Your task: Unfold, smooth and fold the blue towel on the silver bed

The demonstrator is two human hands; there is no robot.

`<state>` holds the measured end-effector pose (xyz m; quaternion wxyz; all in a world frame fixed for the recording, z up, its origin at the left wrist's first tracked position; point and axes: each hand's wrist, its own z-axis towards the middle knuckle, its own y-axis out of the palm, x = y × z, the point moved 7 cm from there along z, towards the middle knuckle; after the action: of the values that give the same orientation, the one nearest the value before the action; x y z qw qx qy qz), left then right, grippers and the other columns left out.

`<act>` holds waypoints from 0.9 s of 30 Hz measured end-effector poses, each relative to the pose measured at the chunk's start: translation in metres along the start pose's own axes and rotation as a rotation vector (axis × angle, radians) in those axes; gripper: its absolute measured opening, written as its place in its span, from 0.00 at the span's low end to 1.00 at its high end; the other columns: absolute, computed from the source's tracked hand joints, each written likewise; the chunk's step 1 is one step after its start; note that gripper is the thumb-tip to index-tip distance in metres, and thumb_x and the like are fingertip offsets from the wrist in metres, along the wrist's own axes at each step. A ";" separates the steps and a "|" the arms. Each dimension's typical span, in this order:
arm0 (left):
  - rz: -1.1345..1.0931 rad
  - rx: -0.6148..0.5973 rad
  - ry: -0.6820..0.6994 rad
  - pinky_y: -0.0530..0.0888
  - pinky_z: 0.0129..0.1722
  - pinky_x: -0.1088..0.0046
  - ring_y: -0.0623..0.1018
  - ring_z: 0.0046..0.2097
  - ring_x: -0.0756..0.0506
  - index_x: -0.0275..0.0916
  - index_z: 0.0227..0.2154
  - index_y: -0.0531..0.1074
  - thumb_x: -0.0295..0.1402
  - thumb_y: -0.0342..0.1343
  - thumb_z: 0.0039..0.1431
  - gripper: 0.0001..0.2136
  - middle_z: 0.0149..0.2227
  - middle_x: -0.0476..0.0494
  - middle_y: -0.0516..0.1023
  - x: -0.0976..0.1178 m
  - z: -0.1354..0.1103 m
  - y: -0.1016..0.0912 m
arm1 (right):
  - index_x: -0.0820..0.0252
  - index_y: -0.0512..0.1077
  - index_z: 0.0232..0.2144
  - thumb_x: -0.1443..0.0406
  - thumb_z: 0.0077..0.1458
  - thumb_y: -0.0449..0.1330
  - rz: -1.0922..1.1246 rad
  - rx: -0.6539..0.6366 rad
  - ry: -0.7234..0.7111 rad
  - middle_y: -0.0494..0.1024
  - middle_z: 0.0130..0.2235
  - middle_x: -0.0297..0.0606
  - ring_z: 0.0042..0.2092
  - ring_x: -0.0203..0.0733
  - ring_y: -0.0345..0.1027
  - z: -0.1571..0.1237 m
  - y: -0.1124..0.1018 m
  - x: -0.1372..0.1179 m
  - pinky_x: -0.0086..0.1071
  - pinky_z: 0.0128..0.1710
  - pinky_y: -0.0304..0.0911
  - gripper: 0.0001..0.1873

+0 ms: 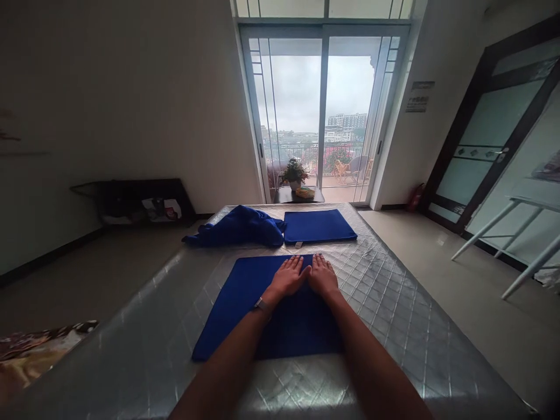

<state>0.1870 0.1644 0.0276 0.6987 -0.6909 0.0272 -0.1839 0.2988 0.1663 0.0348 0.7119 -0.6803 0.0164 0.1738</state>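
Note:
A blue cloth (236, 309) lies flat in front of me on a silver quilted surface (376, 303). My left hand (289, 276) rests palm down near its far edge, fingers stretched forward. Beside it, my right hand (322, 274) lies flat at the cloth's far right part, and the two thumbs meet or nearly meet. Neither hand grips anything. Beyond them is a neatly folded blue cloth (321, 226) with a small white tag at its near edge. To that cloth's left sits a crumpled blue cloth heap (240, 226). My forearms hide part of the nearest cloth.
A small dark table (280, 196) with a potted plant (294, 172) stands past the far edge, before glass sliding doors (324, 116). A black bin-like object (140, 201) is at left. At right stands a pale-legged stool (520, 233). Patterned fabric (35, 353) lies at lower left.

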 end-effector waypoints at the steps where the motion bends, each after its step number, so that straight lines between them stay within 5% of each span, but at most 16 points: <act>1: 0.014 0.004 -0.025 0.48 0.71 0.57 0.49 0.73 0.41 0.32 0.70 0.52 0.53 0.25 0.70 0.36 0.73 0.35 0.50 -0.013 -0.006 -0.002 | 0.71 0.50 0.71 0.61 0.69 0.38 0.008 0.004 0.010 0.49 0.73 0.47 0.73 0.45 0.38 0.000 0.000 0.000 0.40 0.70 0.35 0.33; 8: 0.117 0.026 -0.244 0.51 0.70 0.55 0.50 0.73 0.40 0.31 0.70 0.51 0.53 0.25 0.70 0.37 0.73 0.32 0.49 -0.125 -0.053 -0.026 | 0.70 0.51 0.71 0.60 0.69 0.38 0.007 0.009 0.032 0.49 0.73 0.45 0.73 0.43 0.38 0.004 0.003 0.001 0.39 0.70 0.35 0.33; 11: 0.135 0.068 -0.312 0.53 0.69 0.53 0.53 0.72 0.37 0.31 0.70 0.52 0.55 0.27 0.69 0.38 0.72 0.29 0.52 -0.156 -0.067 -0.033 | 0.71 0.50 0.71 0.59 0.69 0.38 0.001 0.010 0.031 0.49 0.73 0.45 0.73 0.43 0.38 0.006 0.005 0.002 0.40 0.71 0.36 0.33; 27: 0.064 0.123 -0.390 0.53 0.68 0.47 0.50 0.73 0.33 0.36 0.71 0.51 0.62 0.26 0.65 0.43 0.72 0.29 0.50 -0.161 -0.075 -0.036 | 0.71 0.49 0.71 0.59 0.70 0.37 -0.079 -0.033 0.035 0.47 0.73 0.44 0.73 0.42 0.36 0.007 0.004 0.003 0.38 0.71 0.34 0.33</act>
<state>0.0076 0.1408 0.0247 0.7370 -0.6682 -0.0980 -0.0257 0.2993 0.1737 0.0301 0.7066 -0.6949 -0.0009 0.1336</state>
